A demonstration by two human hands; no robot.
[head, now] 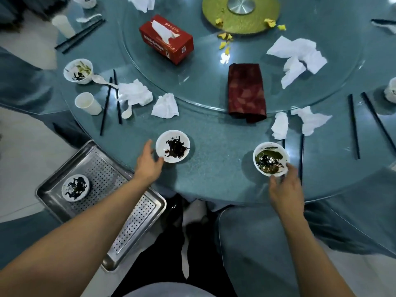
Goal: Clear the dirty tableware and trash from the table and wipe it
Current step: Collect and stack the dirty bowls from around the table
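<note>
**Hands at two dirty bowls on the table edge**

Bowls with dark food residue are being reached for at the near edge of the round table. The left hand is held open beside the middle bowl: its fingers are spread, the thumb lies at the bowl's near rim, and the other fingers rise along its left side. Whether the bowl is actually touched cannot be told. The right hand is placed at the near rim of the right bowl, which is pinched between a thumb at the lower left rim and fingers curled over the lower right rim.

A third soiled bowl is seen in the perforated steel tray, which is set below and to the left of the table, under the left forearm.

Crumpled napkins are scattered over the tabletop, some near the bowls and some on the glass turntable. A folded dark red cloth is laid across the turntable's near rim, and a red tissue box stands farther back on the glass. Yellow scraps are strewn by the gold centre disc.

Black chopsticks lie right of the right bowl; more lie to the left, near a paper cup, a white spoon and a fourth bowl with leftovers.
</note>
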